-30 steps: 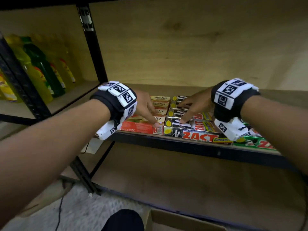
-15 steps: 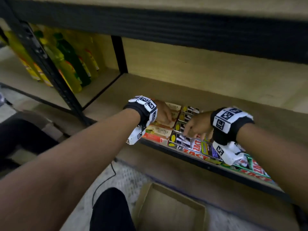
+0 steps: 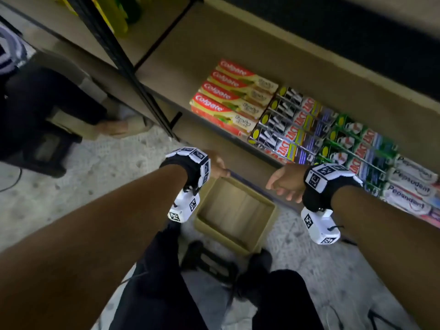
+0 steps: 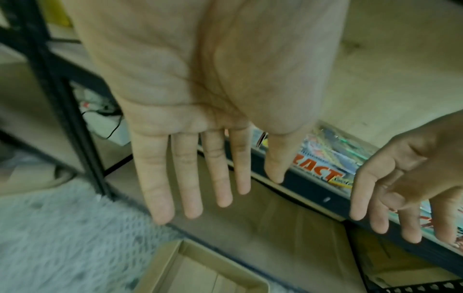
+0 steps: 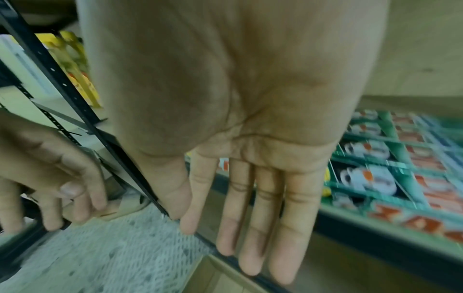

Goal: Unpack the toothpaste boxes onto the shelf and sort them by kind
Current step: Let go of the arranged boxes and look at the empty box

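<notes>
left hand (image 3: 215,166) empty, fingers straight | right hand (image 3: 284,184) empty | box (image 3: 234,214) below

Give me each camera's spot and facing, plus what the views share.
Head: on the head, looking down at the shelf, toothpaste boxes, cardboard box on the floor; both forearms, left hand, right hand, legs.
Left wrist: under the left palm, looking along straight fingers toward shelf edge and cardboard box.
Right wrist: under the right palm, looking along straight fingers toward green boxes.
Shared: each wrist view catches the other hand; all show the cardboard box.

Four Colgate boxes (image 3: 234,97), one carton (image 3: 235,215).
</notes>
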A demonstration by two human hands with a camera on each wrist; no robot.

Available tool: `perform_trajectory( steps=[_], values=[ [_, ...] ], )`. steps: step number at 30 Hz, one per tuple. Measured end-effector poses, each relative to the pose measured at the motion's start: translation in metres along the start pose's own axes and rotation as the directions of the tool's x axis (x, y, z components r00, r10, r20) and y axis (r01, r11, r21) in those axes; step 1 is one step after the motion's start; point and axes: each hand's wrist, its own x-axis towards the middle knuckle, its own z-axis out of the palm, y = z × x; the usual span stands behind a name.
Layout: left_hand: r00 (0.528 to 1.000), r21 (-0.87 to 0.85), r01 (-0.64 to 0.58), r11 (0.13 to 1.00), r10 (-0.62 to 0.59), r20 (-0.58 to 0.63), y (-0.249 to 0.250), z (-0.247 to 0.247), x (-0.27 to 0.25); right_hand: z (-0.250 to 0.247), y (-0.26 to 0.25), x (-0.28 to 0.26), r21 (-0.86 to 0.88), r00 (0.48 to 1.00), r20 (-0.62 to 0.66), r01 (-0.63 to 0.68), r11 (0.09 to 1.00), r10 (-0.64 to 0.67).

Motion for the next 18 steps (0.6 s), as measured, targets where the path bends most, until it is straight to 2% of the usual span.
perform_trajectory(
  steps=[3,6,8,10,13,15,18],
  values=[
    [0.995,0.039,0.052,0.998,-0.055,0.079,-0.02,0.035,0.014,0.032,0.016,0.025,0.115,0.998,0.03,-0.057,0.992,0.054],
    [0.992,0.05,0.09,0.995,-0.094,0.088,-0.043,0.078,0.051,0.073,0.037,0.067,0.276,0.993,0.044,-0.118,0.954,0.11],
    [0.988,0.01,0.127,0.992,-0.127,0.088,-0.063,0.106,0.086,0.105,0.055,0.104,0.512,0.983,0.017,-0.164,0.843,0.181],
    [0.984,-0.04,0.154,0.987,-0.15,0.094,-0.084,0.134,0.124,0.136,0.073,0.142,0.725,0.959,0.043,-0.222,0.653,0.279],
    [0.977,-0.139,0.212,0.967,-0.206,0.054,-0.108,0.168,0.175,0.167,0.089,0.19,0.863,0.934,0.15,-0.284,0.418,0.324],
    [0.962,-0.212,0.274,0.938,-0.268,0.061,-0.12,0.19,0.204,0.185,0.1,0.225,0.889,0.926,0.151,-0.28,0.363,0.346],
    [0.915,-0.385,0.368,0.846,-0.403,-0.011,-0.14,0.22,0.248,0.209,0.116,0.276,0.903,0.916,0.139,-0.274,0.331,0.377]
  ],
)
